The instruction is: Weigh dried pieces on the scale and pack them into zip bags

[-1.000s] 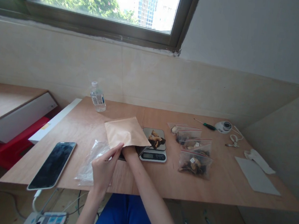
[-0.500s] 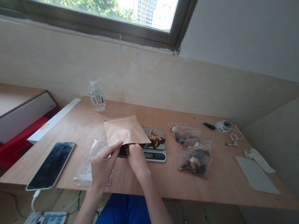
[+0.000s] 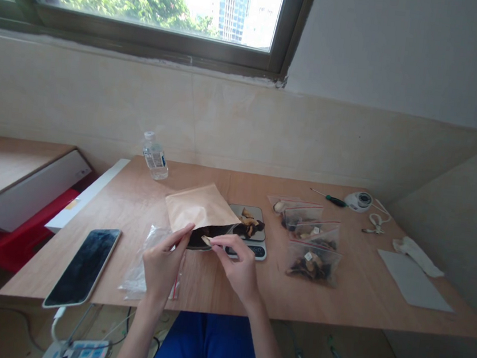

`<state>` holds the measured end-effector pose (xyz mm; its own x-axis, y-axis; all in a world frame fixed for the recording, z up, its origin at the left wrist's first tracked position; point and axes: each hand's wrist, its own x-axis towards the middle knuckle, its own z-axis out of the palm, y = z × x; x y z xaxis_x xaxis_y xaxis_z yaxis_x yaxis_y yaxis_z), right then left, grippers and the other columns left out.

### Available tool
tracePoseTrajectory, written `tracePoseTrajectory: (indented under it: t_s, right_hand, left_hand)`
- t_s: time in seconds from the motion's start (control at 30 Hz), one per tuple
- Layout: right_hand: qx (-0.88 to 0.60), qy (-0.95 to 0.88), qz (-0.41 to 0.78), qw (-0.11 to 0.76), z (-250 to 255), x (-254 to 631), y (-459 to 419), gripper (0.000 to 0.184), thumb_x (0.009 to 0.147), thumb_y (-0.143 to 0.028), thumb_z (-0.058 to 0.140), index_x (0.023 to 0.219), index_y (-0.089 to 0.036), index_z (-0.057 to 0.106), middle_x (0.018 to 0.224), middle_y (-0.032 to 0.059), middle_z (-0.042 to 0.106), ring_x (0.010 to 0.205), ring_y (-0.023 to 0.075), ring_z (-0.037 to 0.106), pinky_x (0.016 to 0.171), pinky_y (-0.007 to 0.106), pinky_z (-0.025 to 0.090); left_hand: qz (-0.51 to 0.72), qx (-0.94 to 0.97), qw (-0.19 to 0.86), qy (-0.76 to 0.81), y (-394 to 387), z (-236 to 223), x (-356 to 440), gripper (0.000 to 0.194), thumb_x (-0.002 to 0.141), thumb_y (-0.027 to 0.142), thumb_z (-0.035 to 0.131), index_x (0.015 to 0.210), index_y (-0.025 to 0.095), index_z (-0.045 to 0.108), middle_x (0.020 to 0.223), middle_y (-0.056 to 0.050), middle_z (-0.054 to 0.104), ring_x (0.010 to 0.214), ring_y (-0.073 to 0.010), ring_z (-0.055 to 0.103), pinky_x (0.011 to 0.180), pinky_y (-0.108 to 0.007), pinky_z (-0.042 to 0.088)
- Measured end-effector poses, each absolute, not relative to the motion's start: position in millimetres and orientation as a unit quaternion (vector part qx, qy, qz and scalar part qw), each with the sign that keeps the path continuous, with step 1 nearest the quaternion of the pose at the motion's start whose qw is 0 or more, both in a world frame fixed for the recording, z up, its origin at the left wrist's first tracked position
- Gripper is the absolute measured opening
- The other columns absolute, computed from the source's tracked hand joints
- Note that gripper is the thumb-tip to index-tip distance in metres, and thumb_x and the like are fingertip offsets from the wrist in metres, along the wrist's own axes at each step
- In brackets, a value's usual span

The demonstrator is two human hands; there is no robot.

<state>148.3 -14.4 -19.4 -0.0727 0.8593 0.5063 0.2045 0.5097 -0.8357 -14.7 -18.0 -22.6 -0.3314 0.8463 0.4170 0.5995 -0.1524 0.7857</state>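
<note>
My bare forearms [image 3: 139, 328], past my blue-trousered lap [image 3: 206, 348]
Left hand [image 3: 163, 262] pinches beyond its left edge; right hand [image 3: 239, 268], its right half.

So my pouch [image 3: 203, 205] is plain kraft tan outside, dark inside, and the little piece [image 3: 206, 240] in my fingers [image 3: 228, 240] is pale cream. Chunks [image 3: 250, 224] on the scale [image 3: 260, 253] go tan to nearly black, zip bags [image 3: 313, 265] are clear with red stripes, tabletop [image 3: 353, 307] is light-brown woodgrain.
</note>
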Motion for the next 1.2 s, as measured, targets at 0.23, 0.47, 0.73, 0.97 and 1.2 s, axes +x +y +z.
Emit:
tracePoseTrajectory:
  t_s: [0.23,0.47,0.73,0.97,1.2]
  right_hand:
    - [-0.553,-0.531,0.255,0.589,-51.7,230.6,45.1,0.026,0.078,-0.035,0.062,0.098,-0.017,0.063,0.091,0.0078,0.068,0.084,0.0188,0.064,0.078,0.033,0.052]
    - [-0.583,-0.599,0.245,0.491,-79.9,257.1,108.4,0.022,0.075,-0.034,0.060,0.088,-0.017,0.066,0.084,0.0078,0.071,0.078,0.0200,0.066,0.074,0.034,0.052]
    - [-0.580,-0.699,0.152,0.390,-61.9,250.1,60.8,0.022,0.083,-0.031,0.054,0.100,-0.024,0.067,0.112,0.0080,0.061,0.108,0.0225,0.055,0.094,0.040,0.041]
    - [-0.595,-0.760,0.064,0.253,-76.9,253.0,42.3,0.042,0.073,-0.032,0.069,0.114,-0.029,0.060,0.129,0.0087,0.048,0.119,0.0287,0.044,0.096,0.047,0.037]
    - [-0.592,-0.752,0.068,0.281,-80.2,248.7,41.4,0.034,0.075,-0.028,0.067,0.108,-0.025,0.062,0.123,0.0091,0.053,0.114,0.0278,0.048,0.094,0.046,0.038]
  left_hand:
    - [0.538,0.546,0.018,0.642,9.6,8.9,-17.7,0.020,0.081,0.033,0.060,0.097,0.028,0.072,0.094,0.000,0.074,0.083,-0.0193,0.069,0.075,-0.028,0.051]
    - [0.546,0.515,-0.006,0.661,66.6,45.9,-29.6,0.023,0.082,0.031,0.056,0.098,0.024,0.071,0.093,-0.002,0.072,0.082,-0.0179,0.067,0.075,-0.028,0.049]
    - [0.591,0.545,-0.023,0.594,89.4,37.6,-37.4,0.039,0.086,0.033,0.050,0.121,0.015,0.053,0.129,-0.014,0.049,0.120,-0.0227,0.049,0.098,-0.036,0.041]
    - [0.614,0.526,0.004,0.588,63.7,13.7,-26.4,0.049,0.088,0.030,0.049,0.133,0.018,0.034,0.144,-0.017,0.025,0.131,-0.0266,0.034,0.106,-0.045,0.032]
    - [0.591,0.511,0.037,0.623,25.5,-21.5,-24.4,0.041,0.086,0.028,0.050,0.124,0.015,0.042,0.135,-0.018,0.037,0.127,-0.0258,0.039,0.098,-0.042,0.042]
